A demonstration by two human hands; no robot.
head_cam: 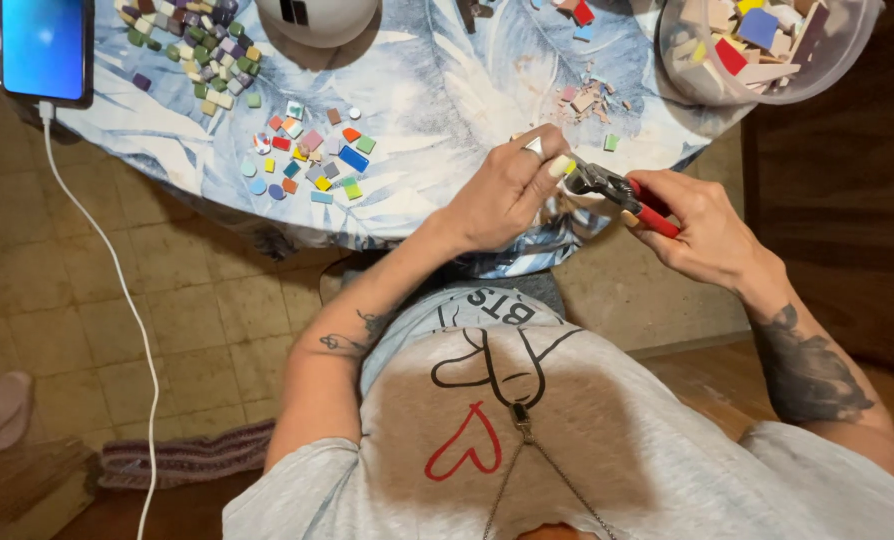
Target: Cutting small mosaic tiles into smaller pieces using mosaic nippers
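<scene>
The right hand (712,235) is wrapped around the red handles of a pair of tile nippers (622,195), just off the near edge of the table (447,90). The left hand (507,190) is right against the tool's metal head, fingers pinched on a small pale piece (580,184) that sits in the jaws; the two hands are close together, nearly touching. A ring shows on one left finger. Farther onto the table from its near edge lies a scatter of small coloured tiles (312,155), left of the hands, and pinkish broken chips (587,100) just beyond them. At the table's far right stands a clear bowl (847,55) of larger tile pieces; far left, a lit phone (47,45) with a white cable (117,280) hanging down off the edge.
</scene>
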